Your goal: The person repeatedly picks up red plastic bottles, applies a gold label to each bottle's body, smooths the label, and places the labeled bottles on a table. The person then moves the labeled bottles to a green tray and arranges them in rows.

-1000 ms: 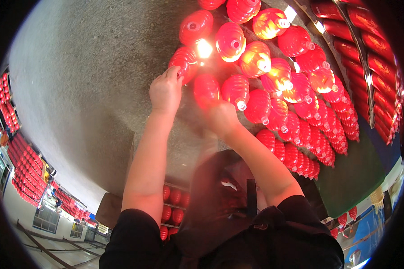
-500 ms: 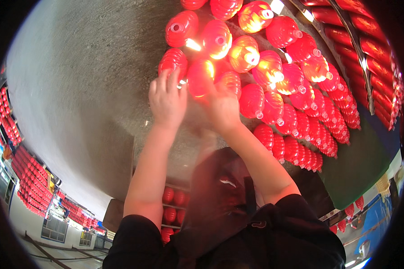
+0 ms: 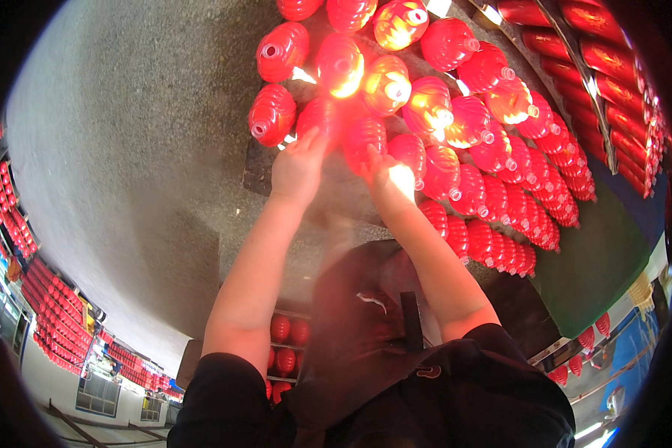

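Observation:
Many red ribbed bottles [image 3: 455, 112] lie packed in rows, some glowing with backlight. Both my arms reach toward the near end of this cluster. My left hand [image 3: 299, 170] has its fingers against one red bottle [image 3: 360, 140] from the left. From the other side, my right hand [image 3: 387, 185] presses on the same bottle, so it sits between the two hands. Blur and glare hide the fingertips. A second red bottle [image 3: 319, 118] lies just beyond my left fingers.
A grey speckled surface [image 3: 127, 149] spreads to the left of the bottles. More red bottles fill a rack [image 3: 612, 67] at the far right and shelves [image 3: 45, 328] at the lower left. A dark cap [image 3: 366, 313] and black shirt [image 3: 463, 403] fill the bottom.
Both hands have slid along the cluster to a nearer bottle and drawn closer together. The bottle rows have shifted up and right in the picture.

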The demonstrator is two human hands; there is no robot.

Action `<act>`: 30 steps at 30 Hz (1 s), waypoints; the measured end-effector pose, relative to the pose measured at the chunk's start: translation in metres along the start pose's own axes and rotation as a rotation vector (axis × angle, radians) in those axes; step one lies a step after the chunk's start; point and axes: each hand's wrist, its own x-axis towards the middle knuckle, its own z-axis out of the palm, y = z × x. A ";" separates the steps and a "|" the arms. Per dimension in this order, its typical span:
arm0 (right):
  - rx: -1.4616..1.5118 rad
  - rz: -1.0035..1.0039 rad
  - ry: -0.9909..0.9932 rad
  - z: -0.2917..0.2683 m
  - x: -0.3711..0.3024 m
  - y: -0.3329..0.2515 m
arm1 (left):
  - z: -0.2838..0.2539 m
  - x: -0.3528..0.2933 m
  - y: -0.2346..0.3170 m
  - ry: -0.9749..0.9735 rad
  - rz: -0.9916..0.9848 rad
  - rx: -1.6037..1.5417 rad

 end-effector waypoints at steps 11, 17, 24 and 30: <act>-0.051 -0.107 -0.231 -0.031 0.035 -0.048 | -0.012 0.002 0.020 -0.178 -0.140 0.049; 0.121 -0.242 -0.257 -0.110 -0.039 -0.012 | -0.033 0.045 0.060 0.042 -0.028 0.209; 0.040 0.187 -0.061 -0.207 -0.205 0.125 | -0.010 0.166 0.036 -0.174 -0.252 0.202; -0.015 0.568 -0.144 -0.227 -0.347 0.179 | -0.009 0.164 0.005 -0.105 -0.038 0.295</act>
